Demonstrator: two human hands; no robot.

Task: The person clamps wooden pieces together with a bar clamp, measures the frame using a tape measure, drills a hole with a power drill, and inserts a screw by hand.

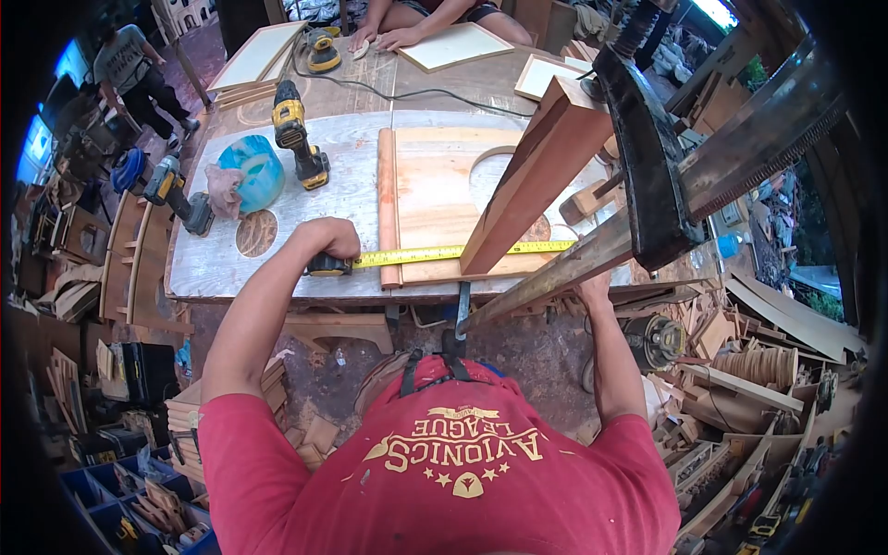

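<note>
Gripping the tape case [326, 268], the left hand [335, 239] curls into a closed hold at the near edge of the table [203, 264]. From the case, the yellow blade [416, 254] runs out to the right, over the reddish strip [388, 203] at the panel's left side and across the near part of the panel [435, 171], which lies flat on the table and has a large round cutout. The right hand [593, 287] is at the table's near edge, close to the blade's far end and partly hidden by the clamp [555, 268]; I cannot tell whether its fingers are grasping anything. The clamp's long bar slants up to the right, and a thick beam [536, 180] rises beside it, covering a stretch of the blade from this view. A mallet [592, 199] lies right of the beam. Left of the panel, a yellow drill [291, 134] stands near a turquoise roll [254, 174], with a crumpled rag [223, 191] against the roll and a driver [173, 196] just beyond it. At the far side, a co-worker's hands [400, 38] rest between a sander [323, 51] and a pale board [456, 46]. Another person [139, 79] stands at upper left.
</note>
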